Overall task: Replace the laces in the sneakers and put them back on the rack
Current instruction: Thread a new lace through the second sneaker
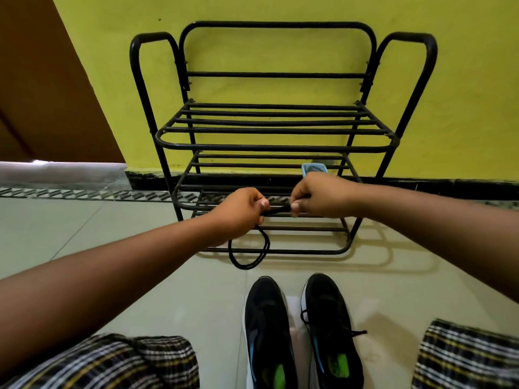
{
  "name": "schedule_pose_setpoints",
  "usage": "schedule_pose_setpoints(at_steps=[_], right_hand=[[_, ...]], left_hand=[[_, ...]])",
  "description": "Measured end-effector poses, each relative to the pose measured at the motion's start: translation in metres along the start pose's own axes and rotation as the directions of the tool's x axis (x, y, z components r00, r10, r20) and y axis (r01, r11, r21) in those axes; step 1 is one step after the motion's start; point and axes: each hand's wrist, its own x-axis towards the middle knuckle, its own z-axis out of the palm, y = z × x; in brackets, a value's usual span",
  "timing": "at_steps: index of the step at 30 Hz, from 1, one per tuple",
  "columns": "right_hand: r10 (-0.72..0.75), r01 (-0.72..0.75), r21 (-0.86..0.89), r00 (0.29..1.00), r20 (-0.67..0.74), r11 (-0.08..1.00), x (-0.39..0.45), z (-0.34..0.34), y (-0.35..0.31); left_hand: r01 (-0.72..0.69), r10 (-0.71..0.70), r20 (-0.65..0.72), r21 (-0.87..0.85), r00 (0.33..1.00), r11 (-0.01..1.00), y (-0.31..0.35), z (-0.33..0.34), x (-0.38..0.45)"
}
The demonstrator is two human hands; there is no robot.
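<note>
Left hand (241, 213) at frame centre gripping black lace (276, 210), fingers curled round it, slack looping down to floor (140, 276). Right hand (317, 197) just right, pinching same lace, stretching it taut before rack (276, 130). Sneakers (297, 327) sitting lower centre-right on floor, side by side, right one partly laced.

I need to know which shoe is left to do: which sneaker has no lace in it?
The left sneaker; the right sneaker has black lace ends trailing from it.
</note>
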Motion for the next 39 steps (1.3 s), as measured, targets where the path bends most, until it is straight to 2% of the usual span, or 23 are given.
schedule_pose_setpoints(at_steps=[4,6,8,10,12,14,18,21,23,27,29,32,35,39], right_hand=[[0.073,-0.087,0.137,0.992,0.107,0.987,-0.003,-0.007,0.022],[0.103,-0.135,0.168,0.977,0.185,0.976,0.000,-0.001,0.030],[0.145,-0.166,0.077,0.963,0.229,0.983,0.002,0.007,0.038],[0.185,-0.184,-0.031,0.947,0.263,0.983,0.005,0.014,0.043],[0.189,-0.178,-0.063,0.949,0.253,0.982,0.007,0.014,0.044],[0.162,-0.158,-0.035,0.969,0.186,0.987,0.013,0.009,0.038],[0.109,-0.113,0.055,0.991,0.076,0.992,0.029,-0.004,0.019],[0.101,-0.092,0.203,0.994,-0.033,0.975,0.038,0.015,0.017],[0.129,-0.123,0.291,0.992,0.001,0.949,0.039,0.050,0.026],[0.190,-0.279,0.283,0.933,0.305,0.918,0.034,0.123,0.056],[0.212,-0.326,0.272,0.902,0.375,0.905,0.036,0.143,0.068],[0.212,-0.341,0.310,0.899,0.383,0.887,0.040,0.159,0.077],[0.207,-0.360,0.399,0.903,0.377,0.844,0.044,0.173,0.081],[0.213,-0.385,0.574,0.914,0.345,0.723,0.042,0.193,0.082]], left_hand=[[-0.029,0.030,-0.005,0.113,1.000,0.993,-0.005,-0.004,0.001],[-0.063,0.068,-0.006,0.283,0.998,0.957,-0.005,-0.005,0.003],[-0.080,0.095,-0.005,0.496,0.995,0.864,-0.007,-0.005,0.005],[-0.056,0.070,0.000,0.598,0.998,0.800,-0.010,-0.010,0.008],[-0.004,0.008,-0.003,0.592,1.000,0.806,-0.013,-0.018,0.011],[0.034,-0.040,-0.003,0.572,0.999,0.820,-0.015,-0.026,0.013],[0.020,-0.049,0.029,0.633,0.998,0.774,-0.019,-0.033,0.015],[0.013,-0.055,0.044,0.652,0.997,0.758,-0.028,-0.028,0.016],[0.027,-0.070,0.049,0.596,0.996,0.803,-0.043,-0.016,0.016],[0.121,-0.198,0.110,0.491,0.974,0.863,-0.098,0.029,0.012],[0.162,-0.263,0.182,0.437,0.948,0.885,-0.122,0.047,0.010],[0.230,-0.311,0.217,0.330,0.925,0.915,-0.145,0.062,0.006],[0.215,-0.301,0.226,0.339,0.926,0.916,-0.158,0.076,0.004],[0.279,-0.312,0.095,0.262,0.945,0.924,-0.168,0.087,0.006]])
